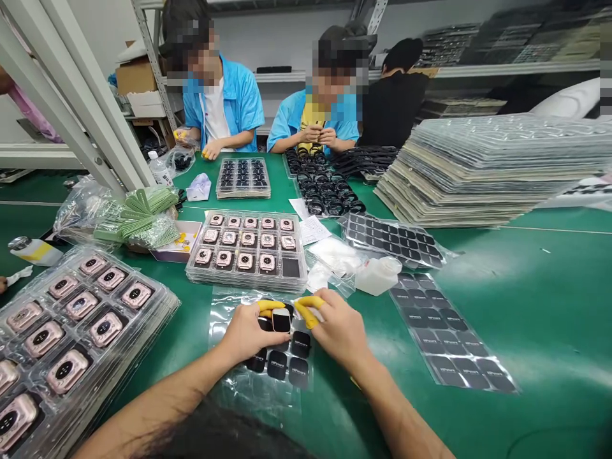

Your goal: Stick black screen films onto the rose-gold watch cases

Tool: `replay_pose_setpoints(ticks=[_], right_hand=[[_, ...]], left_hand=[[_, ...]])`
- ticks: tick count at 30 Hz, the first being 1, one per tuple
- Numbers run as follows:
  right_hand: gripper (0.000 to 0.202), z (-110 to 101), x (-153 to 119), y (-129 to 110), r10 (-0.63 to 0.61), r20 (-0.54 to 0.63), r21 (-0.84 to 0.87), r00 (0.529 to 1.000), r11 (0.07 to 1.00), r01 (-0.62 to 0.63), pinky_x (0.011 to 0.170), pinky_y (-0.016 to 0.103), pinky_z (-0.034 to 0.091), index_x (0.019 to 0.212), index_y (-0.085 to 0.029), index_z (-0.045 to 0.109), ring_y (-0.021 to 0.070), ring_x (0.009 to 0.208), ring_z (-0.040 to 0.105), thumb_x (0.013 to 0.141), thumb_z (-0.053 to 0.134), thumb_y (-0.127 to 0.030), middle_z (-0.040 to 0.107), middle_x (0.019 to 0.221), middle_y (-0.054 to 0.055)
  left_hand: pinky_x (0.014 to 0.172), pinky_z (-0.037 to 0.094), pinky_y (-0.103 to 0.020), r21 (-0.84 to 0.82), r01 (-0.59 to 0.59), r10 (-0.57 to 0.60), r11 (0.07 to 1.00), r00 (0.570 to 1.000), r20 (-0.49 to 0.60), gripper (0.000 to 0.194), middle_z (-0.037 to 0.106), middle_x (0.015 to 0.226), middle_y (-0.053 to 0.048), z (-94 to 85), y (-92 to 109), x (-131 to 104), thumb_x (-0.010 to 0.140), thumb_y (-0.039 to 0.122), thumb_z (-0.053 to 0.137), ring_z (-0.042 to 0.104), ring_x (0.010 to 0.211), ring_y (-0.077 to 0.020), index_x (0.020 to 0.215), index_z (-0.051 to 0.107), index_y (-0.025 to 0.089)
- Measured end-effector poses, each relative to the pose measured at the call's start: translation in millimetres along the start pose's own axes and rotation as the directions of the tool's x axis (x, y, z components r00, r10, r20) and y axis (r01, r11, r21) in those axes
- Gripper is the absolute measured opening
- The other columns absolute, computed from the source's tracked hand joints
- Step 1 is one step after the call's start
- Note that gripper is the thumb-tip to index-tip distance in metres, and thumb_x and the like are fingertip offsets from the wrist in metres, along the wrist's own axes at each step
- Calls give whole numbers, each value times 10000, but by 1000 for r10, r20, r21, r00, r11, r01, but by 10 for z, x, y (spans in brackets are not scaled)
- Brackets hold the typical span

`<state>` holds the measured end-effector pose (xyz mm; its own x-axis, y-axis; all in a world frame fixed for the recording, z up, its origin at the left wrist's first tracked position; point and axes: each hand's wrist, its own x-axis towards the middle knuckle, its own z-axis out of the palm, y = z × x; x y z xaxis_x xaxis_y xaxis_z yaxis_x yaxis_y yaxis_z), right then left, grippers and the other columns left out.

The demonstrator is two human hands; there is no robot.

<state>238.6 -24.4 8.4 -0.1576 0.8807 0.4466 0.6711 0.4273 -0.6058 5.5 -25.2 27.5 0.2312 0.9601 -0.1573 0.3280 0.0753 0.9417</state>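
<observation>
My left hand (248, 331), with a yellow finger cover, holds a small square watch case (281, 320), its dark glossy face turned up. Close by on the right, my right hand (337, 325) has its yellow-covered fingers pinched on something small and white (297, 308), perhaps a wipe. Beneath both hands lies a clear sheet of black square stickers (277, 365) with pale lettering. Just beyond, a clear tray (248, 279) carries rows of pink watch cases, and its front right compartment (290, 267) has no case in it.
Stacked trays of pink watch cases (143, 319) stand at left. A white bottle (377, 275), sticker sheets (452, 331) and a tall tray stack (478, 172) are at right. Green straps (143, 213) lie back left. Two people in blue (239, 95) work across the green table (540, 280).
</observation>
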Motion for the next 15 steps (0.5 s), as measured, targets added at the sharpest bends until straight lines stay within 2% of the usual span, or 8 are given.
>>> replay_pose_setpoints(ticks=[2, 5, 6, 8, 11, 13, 15], right_hand=[[225, 7, -18, -25, -2, -49, 47, 999, 999, 4, 766, 399, 609, 1042, -298, 891, 292, 876, 776, 1146, 700, -357, 811, 950, 97], [200, 60, -43, -78, -88, 11, 151, 996, 985, 85, 780, 399, 638, 1101, -322, 893, 284, 863, 786, 1155, 704, -364, 821, 987, 88], [193, 58, -43, -70, -86, 36, 129, 996, 988, 80, 767, 389, 631, 1099, -323, 892, 281, 863, 783, 1151, 709, -358, 819, 985, 86], [202, -4, -31, 1, -20, 31, -22, 999, 1000, 21, 753, 380, 602, 1051, -304, 888, 284, 883, 761, 1131, 703, -315, 808, 970, 94], [249, -161, -13, 148, 11, -114, -237, 993, 971, -38, 825, 451, 596, 1018, -258, 895, 332, 958, 719, 1097, 659, -268, 823, 1064, 154], [264, -199, -20, 172, -21, -172, -185, 985, 983, -12, 916, 521, 621, 1161, -248, 906, 363, 1038, 735, 1105, 651, -287, 836, 1166, 170], [299, -153, -41, 125, -17, -157, -20, 987, 1000, 14, 964, 540, 647, 1309, -282, 885, 362, 1100, 778, 1116, 658, -309, 852, 1204, 141]], left_hand=[[1114, 741, -475, -7, 5, -5, 1000, 1000, 0, 594, 978, 1202, -92, 5, -8, -1, 707, 325, 1029, 932, 1157, -385, 1286, 949, 219], [1127, 736, -471, 5, -12, 12, 1000, 1000, -3, 566, 981, 1198, -68, 16, -22, -5, 698, 262, 1006, 931, 1160, -380, 1262, 958, 248], [1124, 738, -471, 8, -15, 15, 1000, 1000, -5, 561, 981, 1197, -65, 18, -19, -9, 696, 253, 1002, 930, 1159, -380, 1255, 960, 251], [1107, 743, -474, 16, -17, 17, 1000, 1000, -9, 557, 981, 1193, -72, 15, 7, -25, 709, 277, 1006, 931, 1147, -380, 1264, 961, 244], [1075, 755, -471, 65, -39, 41, 997, 999, -23, 563, 981, 1165, -78, 4, 59, -63, 745, 324, 1009, 937, 1091, -368, 1299, 961, 236], [1064, 760, -466, 114, -81, 87, 990, 995, -46, 546, 983, 1124, -61, 2, 68, -87, 769, 309, 994, 939, 1041, -352, 1311, 965, 257], [1048, 765, -475, 143, -136, 147, 980, 987, -65, 524, 984, 1100, -50, 7, 46, -100, 780, 311, 998, 940, 1006, -352, 1303, 970, 279]])
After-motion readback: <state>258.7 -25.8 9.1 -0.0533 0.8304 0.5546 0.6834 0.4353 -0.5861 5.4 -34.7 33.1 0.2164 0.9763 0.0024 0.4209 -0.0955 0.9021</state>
